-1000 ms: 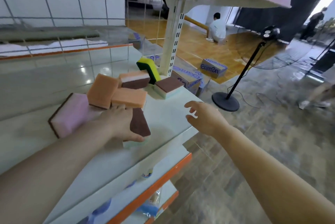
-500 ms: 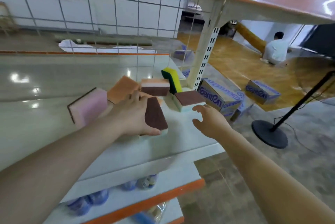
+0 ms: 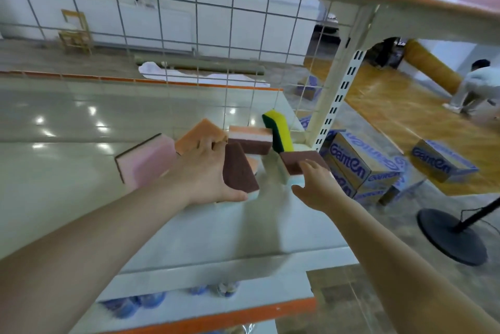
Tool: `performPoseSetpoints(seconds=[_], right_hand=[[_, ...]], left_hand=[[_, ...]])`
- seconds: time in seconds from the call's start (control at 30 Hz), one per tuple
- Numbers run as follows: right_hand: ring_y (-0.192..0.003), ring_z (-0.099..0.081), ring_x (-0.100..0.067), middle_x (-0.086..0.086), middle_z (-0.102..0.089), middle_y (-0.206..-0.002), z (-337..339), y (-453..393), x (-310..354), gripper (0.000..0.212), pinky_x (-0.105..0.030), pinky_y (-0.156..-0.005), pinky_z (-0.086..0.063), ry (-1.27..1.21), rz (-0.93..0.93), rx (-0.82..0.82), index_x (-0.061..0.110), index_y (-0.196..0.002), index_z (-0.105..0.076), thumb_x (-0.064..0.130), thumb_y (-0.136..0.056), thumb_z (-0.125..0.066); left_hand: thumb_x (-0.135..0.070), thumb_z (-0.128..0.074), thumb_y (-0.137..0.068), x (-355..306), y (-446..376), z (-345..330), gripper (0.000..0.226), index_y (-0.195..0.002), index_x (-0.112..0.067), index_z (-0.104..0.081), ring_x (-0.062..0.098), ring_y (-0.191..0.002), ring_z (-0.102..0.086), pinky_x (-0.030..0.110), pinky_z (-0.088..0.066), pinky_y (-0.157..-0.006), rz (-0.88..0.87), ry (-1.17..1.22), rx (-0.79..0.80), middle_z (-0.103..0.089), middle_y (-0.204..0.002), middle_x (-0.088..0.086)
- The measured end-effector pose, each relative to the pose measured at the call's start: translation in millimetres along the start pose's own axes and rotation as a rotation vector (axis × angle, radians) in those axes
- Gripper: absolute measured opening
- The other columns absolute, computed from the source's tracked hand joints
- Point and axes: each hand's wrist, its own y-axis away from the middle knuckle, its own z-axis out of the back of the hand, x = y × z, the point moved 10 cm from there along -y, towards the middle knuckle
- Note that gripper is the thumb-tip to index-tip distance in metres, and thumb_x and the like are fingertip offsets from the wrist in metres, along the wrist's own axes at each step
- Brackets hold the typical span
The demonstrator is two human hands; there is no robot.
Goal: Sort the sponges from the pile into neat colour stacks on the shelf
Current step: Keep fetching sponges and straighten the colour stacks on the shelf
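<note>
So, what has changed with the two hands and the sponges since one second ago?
The right hand moved forward from the shelf edge and now touches the brown-topped sponge near the post; whether it grips yet is unclear. The left hand still holds the brown and mint sponge. The pink sponge and yellow-green sponge stayed in place.

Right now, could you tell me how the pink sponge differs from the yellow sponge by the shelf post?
The pink sponge is pale pink with a brown scouring layer; the yellow sponge is bright yellow with a dark green one. The pink sponge sits at the pile's left end, beside the left hand; the yellow sponge stands on edge at the back. No hand grips either one.
</note>
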Motion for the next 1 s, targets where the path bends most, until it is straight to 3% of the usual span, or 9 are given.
performPoseSetpoints(seconds=[0.17, 0.47, 0.63, 0.73, 0.83, 1.0], right_hand=[[-0.131, -0.034, -0.027, -0.010, -0.041, -0.138, -4, -16, -8, 0.052, -0.036, -0.107, -0.033, -0.002, -0.021, -0.020, 0.008, -0.130, -0.043, 0.032, -0.088, -0.059], [-0.134, -0.028, -0.030, -0.010, -0.033, -0.144, -4, -15, -11, 0.061, -0.038, -0.112, -0.021, 0.024, -0.044, -0.004, 0.017, -0.142, -0.032, 0.039, -0.090, -0.055], [-0.121, -0.041, -0.029, -0.009, -0.038, -0.137, 1, -14, -6, 0.060, -0.037, -0.100, -0.037, -0.036, -0.031, -0.020, 0.019, -0.139, -0.038, 0.037, -0.086, -0.059], [-0.110, -0.042, -0.026, -0.007, -0.045, -0.119, 4, -9, 4, 0.055, -0.034, -0.090, -0.039, -0.044, 0.013, -0.029, 0.027, -0.138, -0.041, 0.036, -0.086, -0.057], [-0.099, -0.039, -0.020, 0.000, -0.040, -0.099, 2, -5, 20, 0.053, -0.027, -0.080, -0.035, -0.061, 0.099, -0.024, 0.034, -0.137, -0.043, 0.038, -0.087, -0.057], [-0.106, -0.042, -0.019, -0.003, -0.046, -0.108, 3, -2, 27, 0.052, -0.025, -0.079, -0.034, -0.049, 0.110, -0.024, 0.019, -0.126, -0.054, 0.048, -0.083, -0.062]], left_hand=[[-0.076, -0.060, -0.058, 2, -6, -3, 0.114, -0.146, -0.021, -0.012, 0.026, -0.134, -0.023, 0.036, -0.030, -0.104, 0.020, 0.027, -0.016, -0.018, -0.147, 0.004], [-0.074, -0.061, -0.060, 3, -9, -6, 0.112, -0.146, -0.021, -0.011, 0.027, -0.135, -0.020, 0.037, -0.029, -0.106, 0.050, 0.047, -0.016, -0.015, -0.146, 0.003], [-0.074, -0.061, -0.061, 6, -8, -5, 0.113, -0.147, -0.021, -0.008, 0.027, -0.137, -0.017, 0.037, -0.027, -0.107, 0.054, 0.043, -0.016, -0.014, -0.148, 0.004], [-0.074, -0.061, -0.061, 9, -8, -5, 0.114, -0.147, -0.022, -0.008, 0.026, -0.138, -0.016, 0.036, -0.027, -0.109, 0.054, 0.051, -0.023, -0.014, -0.149, 0.004], [-0.075, -0.061, -0.060, 12, -7, -6, 0.115, -0.147, -0.022, -0.009, 0.027, -0.137, -0.019, 0.037, -0.030, -0.108, 0.058, 0.054, -0.026, -0.015, -0.148, 0.005], [-0.077, -0.059, -0.060, 17, -3, -7, 0.114, -0.146, -0.020, -0.011, 0.027, -0.134, -0.024, 0.036, -0.033, -0.105, 0.050, 0.045, -0.026, -0.017, -0.146, 0.005]])
